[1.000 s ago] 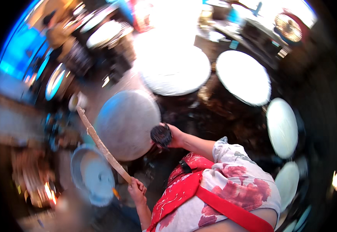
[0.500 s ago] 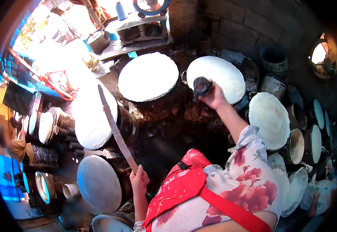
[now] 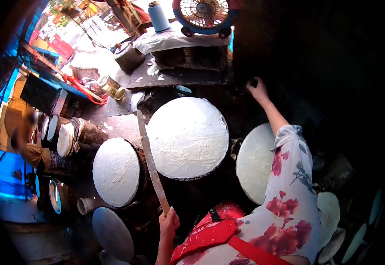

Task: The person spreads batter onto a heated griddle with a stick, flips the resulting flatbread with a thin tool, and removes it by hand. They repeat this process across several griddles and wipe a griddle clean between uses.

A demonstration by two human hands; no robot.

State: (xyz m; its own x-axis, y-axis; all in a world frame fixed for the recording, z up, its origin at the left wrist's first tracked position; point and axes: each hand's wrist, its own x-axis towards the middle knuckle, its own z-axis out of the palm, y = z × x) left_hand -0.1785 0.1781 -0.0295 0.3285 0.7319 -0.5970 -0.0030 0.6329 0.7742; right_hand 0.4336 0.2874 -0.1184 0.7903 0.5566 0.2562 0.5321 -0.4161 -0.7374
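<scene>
My left hand (image 3: 168, 221), low in the view, grips the end of a long flat stick (image 3: 152, 161) with a pale crust, which points up past the middle white-coated round pan (image 3: 187, 138). My right hand (image 3: 258, 90) is stretched into shadow at the back, beside the shelf, fingers curled round something dark I cannot make out. Two more round white-coated surfaces flank the middle one, one at left (image 3: 115, 174) and one at right (image 3: 252, 163), the latter partly behind my right arm.
A fan (image 3: 203, 9) and blue bottle (image 3: 158, 18) stand on a ledge over a dark shelf (image 3: 177, 79), near a metal pot (image 3: 128, 59). A grey disc (image 3: 113, 234) leans at lower left. Another person (image 3: 35, 150) is among stacked discs at far left. The right side is deep shadow.
My right hand, earlier holding a dark round object over the white discs, has reached farther up into the shadow by the shelf. The view has swung; my left hand still grips the stick.
</scene>
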